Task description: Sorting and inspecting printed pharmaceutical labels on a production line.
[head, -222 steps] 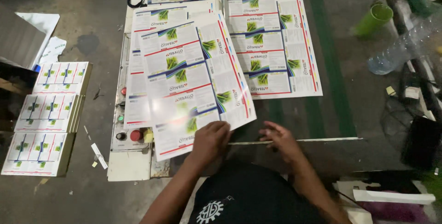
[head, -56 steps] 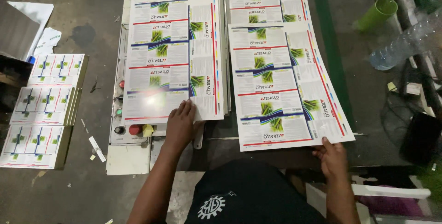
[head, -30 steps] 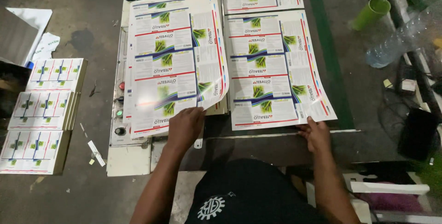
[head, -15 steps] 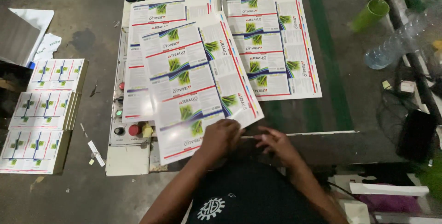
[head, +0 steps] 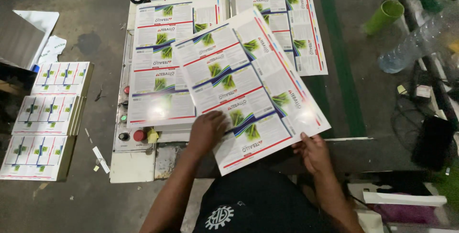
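My left hand [head: 206, 130] lies palm-down with fingers pointing to one o'clock; my right hand [head: 311, 152] pinches at twelve o'clock, forearm bare.

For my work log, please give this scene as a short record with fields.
left hand: flat on the tilted printed sheet, near its lower left edge
right hand: grips the sheet's lower right edge
sheet: glossy, lying askew across two stacks
left stack: same printed sheets, on the machine table
right stack: same sheets, farther right
floor, left: three small bundles
far right: green cup, plastic bottle
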